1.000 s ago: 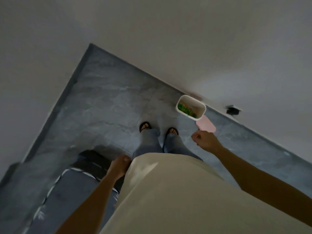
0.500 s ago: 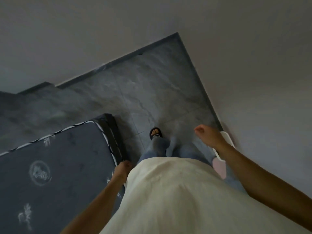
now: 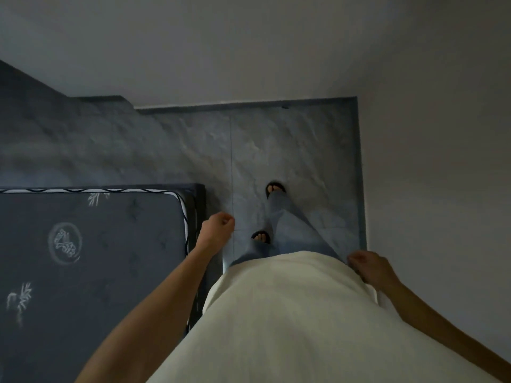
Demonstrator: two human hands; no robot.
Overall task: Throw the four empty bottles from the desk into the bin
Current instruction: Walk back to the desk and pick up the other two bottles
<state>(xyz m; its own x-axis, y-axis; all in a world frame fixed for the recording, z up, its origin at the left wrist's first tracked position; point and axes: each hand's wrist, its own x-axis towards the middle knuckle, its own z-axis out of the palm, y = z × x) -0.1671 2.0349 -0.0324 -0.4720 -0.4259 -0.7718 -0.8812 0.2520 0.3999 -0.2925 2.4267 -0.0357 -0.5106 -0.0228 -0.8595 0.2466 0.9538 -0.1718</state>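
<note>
No bottle, desk or bin shows in the head view. My left hand (image 3: 217, 229) hangs in front of me beside the mattress corner, fingers curled into a loose fist with nothing in it. My right hand (image 3: 369, 268) is low at my right hip against my pale shirt, fingers also curled and holding nothing. Both my feet in dark sandals stand on the grey floor below, one ahead of the other.
A dark blue mattress (image 3: 91, 261) with white print fills the left side, its corner close to my left leg. Grey marbled floor tiles (image 3: 298, 150) run ahead to a white wall (image 3: 249, 51). Another white wall (image 3: 442, 175) closes the right side.
The view has swung left, away from the white bin with green contents, which has left the frame. The mattress has come into view. My right hand dropped to my hip; my left swung forward.
</note>
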